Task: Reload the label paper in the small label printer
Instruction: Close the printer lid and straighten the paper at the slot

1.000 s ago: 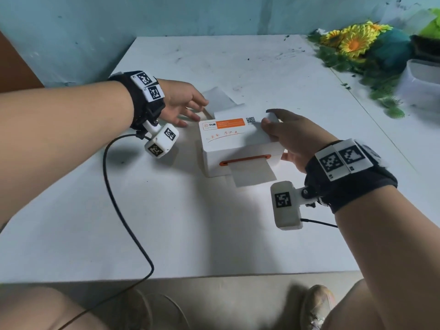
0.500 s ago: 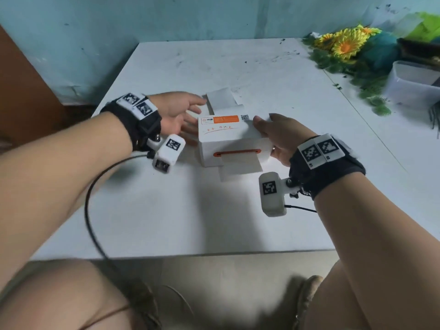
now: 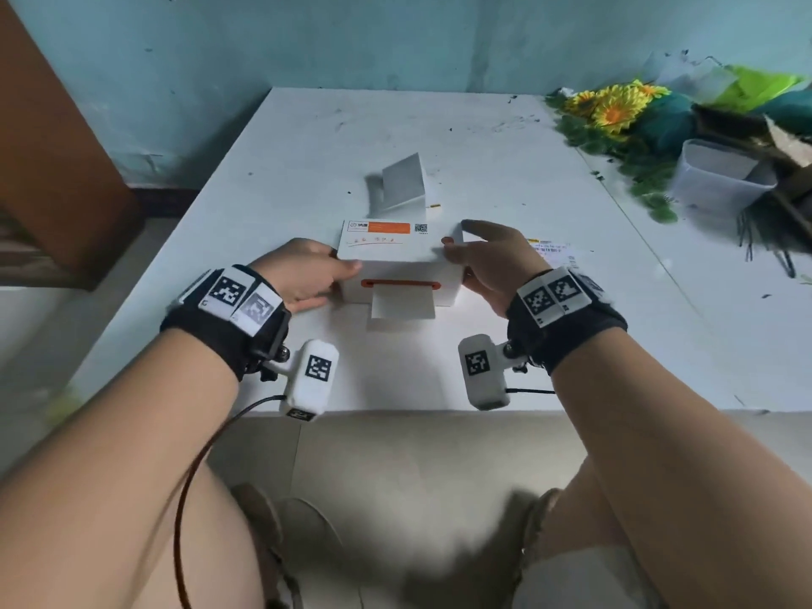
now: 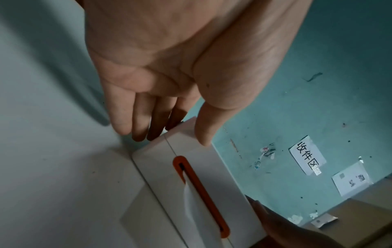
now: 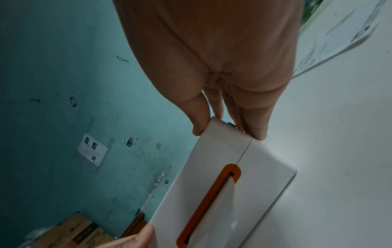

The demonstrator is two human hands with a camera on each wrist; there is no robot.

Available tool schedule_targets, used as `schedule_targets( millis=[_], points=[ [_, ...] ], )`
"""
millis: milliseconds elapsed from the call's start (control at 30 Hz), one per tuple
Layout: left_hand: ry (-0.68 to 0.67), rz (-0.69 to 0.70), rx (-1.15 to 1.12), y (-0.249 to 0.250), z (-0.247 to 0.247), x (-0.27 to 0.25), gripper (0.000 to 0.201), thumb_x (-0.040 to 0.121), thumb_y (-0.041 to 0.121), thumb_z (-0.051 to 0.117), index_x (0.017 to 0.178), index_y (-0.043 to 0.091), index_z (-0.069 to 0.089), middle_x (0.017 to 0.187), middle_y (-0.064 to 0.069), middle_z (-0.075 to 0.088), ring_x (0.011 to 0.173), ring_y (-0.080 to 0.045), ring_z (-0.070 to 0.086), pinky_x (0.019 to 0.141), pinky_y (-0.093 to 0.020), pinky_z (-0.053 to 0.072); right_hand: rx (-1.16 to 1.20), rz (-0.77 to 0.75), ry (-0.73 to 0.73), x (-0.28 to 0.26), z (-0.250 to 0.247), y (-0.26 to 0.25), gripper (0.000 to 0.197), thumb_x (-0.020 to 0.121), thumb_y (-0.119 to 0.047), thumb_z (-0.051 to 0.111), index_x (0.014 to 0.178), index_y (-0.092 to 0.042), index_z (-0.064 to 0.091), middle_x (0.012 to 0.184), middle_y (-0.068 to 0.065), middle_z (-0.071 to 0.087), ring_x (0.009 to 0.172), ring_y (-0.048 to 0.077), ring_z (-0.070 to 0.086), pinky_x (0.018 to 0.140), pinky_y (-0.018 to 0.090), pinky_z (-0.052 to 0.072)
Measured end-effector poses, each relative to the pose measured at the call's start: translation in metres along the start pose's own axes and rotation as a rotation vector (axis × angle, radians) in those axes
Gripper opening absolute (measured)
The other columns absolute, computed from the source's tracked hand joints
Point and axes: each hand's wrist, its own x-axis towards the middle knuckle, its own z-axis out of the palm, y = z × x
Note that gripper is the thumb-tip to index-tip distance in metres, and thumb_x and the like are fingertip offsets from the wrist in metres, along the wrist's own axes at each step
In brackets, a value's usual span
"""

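The small white label printer (image 3: pixel 400 263) with an orange slot stands on the white table (image 3: pixel 395 138). A strip of label paper (image 3: pixel 403 306) sticks out of the front slot. Another folded strip of paper (image 3: pixel 402 184) rises behind the printer. My left hand (image 3: pixel 316 274) holds the printer's left end, with the thumb (image 4: pixel 203 127) on top and the fingers (image 4: pixel 148 124) along the side. On the right end my right hand (image 3: pixel 479 257) grips the same way, thumb (image 5: pixel 198 117) on the lid and fingers (image 5: pixel 254 120) on the side.
A printed label sheet (image 3: pixel 553 250) lies right of my right hand. Artificial sunflowers (image 3: pixel 610 112) and a clear plastic tub (image 3: pixel 720 178) crowd the table's far right. Brown furniture (image 3: pixel 52 169) stands at the left. The table's front edge runs just under my wrists.
My left hand came from behind the printer to its left end and took hold. The right hand stayed on the right end. The printer now sits square to me.
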Motion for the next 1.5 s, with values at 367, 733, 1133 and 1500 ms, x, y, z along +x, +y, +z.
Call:
schedule_targets(
  millis=[367,733,1133,1500],
  points=[
    [0.036,0.065,-0.130,0.015,0.010,0.002,0.040,0.099,0.041,0.070,0.119,0.006,0.067,0.128,-0.017,0.072,0.110,-0.033,0.073,0.101,-0.043,0.059,-0.294,-0.201,0.154,0.017,-0.008,0.006,0.051,0.086,-0.036,0.088,0.131,-0.016,0.074,0.111,0.002,0.082,0.109,0.025,0.077,0.104,0.050,0.061],
    [0.161,0.147,-0.083,0.014,0.026,0.003,0.022,0.101,0.034,0.069,0.080,0.027,0.068,0.101,-0.011,0.069,0.093,-0.027,0.068,0.097,-0.044,0.061,-0.479,-0.209,0.194,0.025,-0.002,0.009,0.030,0.102,-0.034,0.068,0.106,-0.006,0.079,0.078,0.011,0.062,0.063,0.021,0.043,0.065,0.030,0.033],
    [0.172,0.108,-0.190,0.014,0.030,-0.002,0.019,0.102,0.035,0.068,0.086,0.024,0.068,0.090,0.003,0.073,0.082,-0.018,0.070,0.086,-0.031,0.059,-0.383,-0.073,0.153,0.020,0.001,0.010,0.050,0.109,-0.041,0.057,0.121,0.004,0.075,0.090,0.012,0.061,0.082,0.028,0.057,0.095,0.051,0.061],
    [0.147,0.079,-0.248,0.021,0.026,0.003,0.070,0.099,0.025,0.072,0.160,0.032,0.039,0.100,0.003,0.068,0.078,-0.018,0.068,0.097,-0.042,0.057,-0.253,-0.051,0.095,0.021,0.000,0.014,0.024,0.096,-0.044,0.067,0.099,-0.033,0.088,0.130,0.021,0.076,0.118,0.044,0.073,0.109,0.063,0.055]
  ],
)
